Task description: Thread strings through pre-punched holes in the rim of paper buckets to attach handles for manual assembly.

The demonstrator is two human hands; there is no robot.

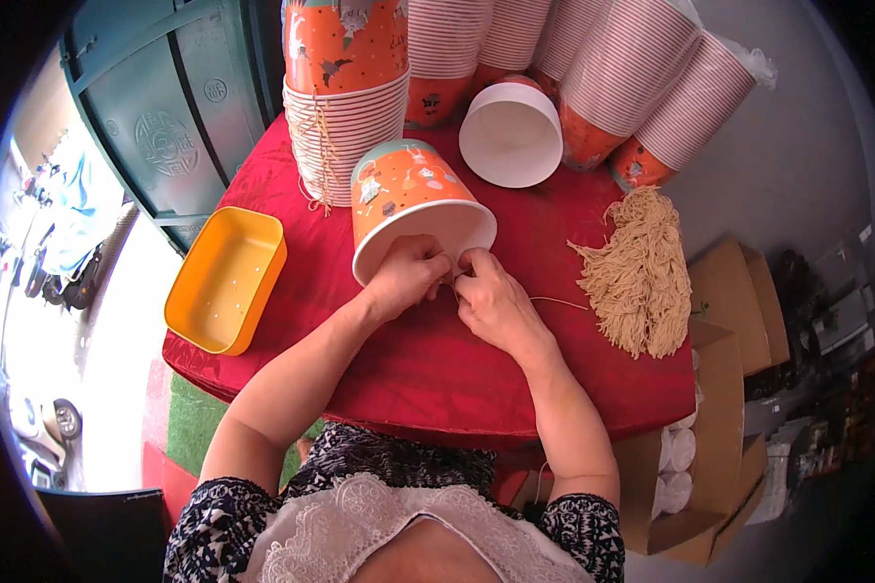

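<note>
An orange patterned paper bucket (410, 185) lies tipped on the red cloth, its white open mouth facing me. My left hand (410, 275) reaches across the lower rim of that mouth, fingers pinched together on a thin beige string. Right beside it, my right hand (496, 303) pinches the same string (560, 303) at the rim, and a loose length trails off to the right. The fingertips of both hands nearly meet. How the string runs between them is mostly hidden by the fingers.
A beige bundle of strings (642, 277) lies at the right. To the left sits a yellow plastic tray (183, 309) holding small white bits. Behind stand a tall stack of buckets (345, 136) with strings hanging, another tipped bucket (511, 136) and several wrapped stacks. Cardboard boxes (719, 408) stand beyond the table's right edge.
</note>
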